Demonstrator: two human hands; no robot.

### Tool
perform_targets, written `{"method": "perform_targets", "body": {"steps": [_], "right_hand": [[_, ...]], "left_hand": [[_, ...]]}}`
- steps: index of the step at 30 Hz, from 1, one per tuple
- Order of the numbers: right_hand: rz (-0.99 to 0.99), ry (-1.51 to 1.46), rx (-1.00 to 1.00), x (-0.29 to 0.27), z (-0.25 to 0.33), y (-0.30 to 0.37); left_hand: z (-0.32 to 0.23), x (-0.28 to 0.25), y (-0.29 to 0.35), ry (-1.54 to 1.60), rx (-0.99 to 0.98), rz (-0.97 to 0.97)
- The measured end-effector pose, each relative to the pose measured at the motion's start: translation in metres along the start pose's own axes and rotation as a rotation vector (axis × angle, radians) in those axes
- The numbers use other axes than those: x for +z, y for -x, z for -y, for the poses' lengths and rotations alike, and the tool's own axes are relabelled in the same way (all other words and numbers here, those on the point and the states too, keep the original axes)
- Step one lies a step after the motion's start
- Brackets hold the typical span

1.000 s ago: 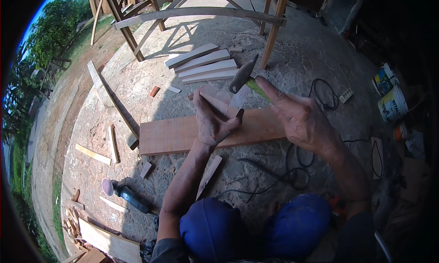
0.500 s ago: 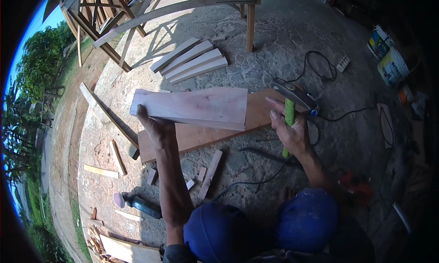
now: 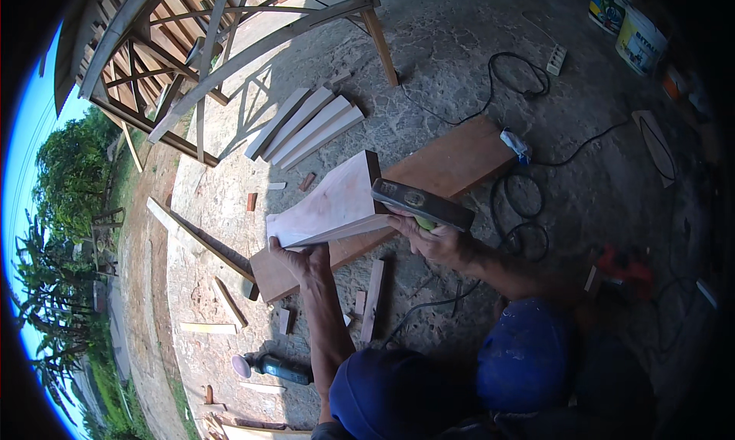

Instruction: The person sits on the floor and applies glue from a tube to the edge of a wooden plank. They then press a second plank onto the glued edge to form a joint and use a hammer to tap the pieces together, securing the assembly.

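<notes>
A pale wooden piece (image 3: pixel 333 199), narrow at one end and wide at the other, is tilted above a reddish-brown plank (image 3: pixel 463 161) on the concrete. My left hand (image 3: pixel 304 262) grips its narrow end, the thumb along the edge. In my right hand (image 3: pixel 438 245) is a hammer (image 3: pixel 423 203) with a dark steel head and a green handle, which my fist mostly hides. The hammer head lies across the lower corner of the piece's wide end; I cannot tell whether it touches. My right fingertips are close to that corner too.
Several pale boards (image 3: pixel 310 130) lie ahead, near a wooden frame (image 3: pixel 268 38). A black cable (image 3: pixel 524 195) loops at right, with a power strip (image 3: pixel 556 60) and buckets (image 3: pixel 641 42) beyond. An angle grinder (image 3: pixel 282 369) and wood offcuts (image 3: pixel 373 298) lie nearer me.
The wooden piece has turned, its wide end now raised and angled away. My right hand has brought the hammer leftward against or beside that end. The whole view has shifted.
</notes>
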State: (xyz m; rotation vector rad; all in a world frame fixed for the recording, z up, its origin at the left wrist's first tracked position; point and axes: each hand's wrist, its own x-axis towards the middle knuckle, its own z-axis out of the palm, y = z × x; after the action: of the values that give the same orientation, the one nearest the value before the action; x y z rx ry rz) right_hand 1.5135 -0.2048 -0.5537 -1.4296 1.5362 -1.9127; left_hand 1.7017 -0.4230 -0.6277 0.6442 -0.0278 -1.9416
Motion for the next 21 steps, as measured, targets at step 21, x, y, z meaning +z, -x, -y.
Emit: {"method": "perform_targets", "body": {"steps": [21], "right_hand": [[-0.357, -0.070, 0.811, -0.040, -0.129, -0.033]], "left_hand": [[0.050, -0.057, 0.009, -0.295, -0.117, -0.054]]}}
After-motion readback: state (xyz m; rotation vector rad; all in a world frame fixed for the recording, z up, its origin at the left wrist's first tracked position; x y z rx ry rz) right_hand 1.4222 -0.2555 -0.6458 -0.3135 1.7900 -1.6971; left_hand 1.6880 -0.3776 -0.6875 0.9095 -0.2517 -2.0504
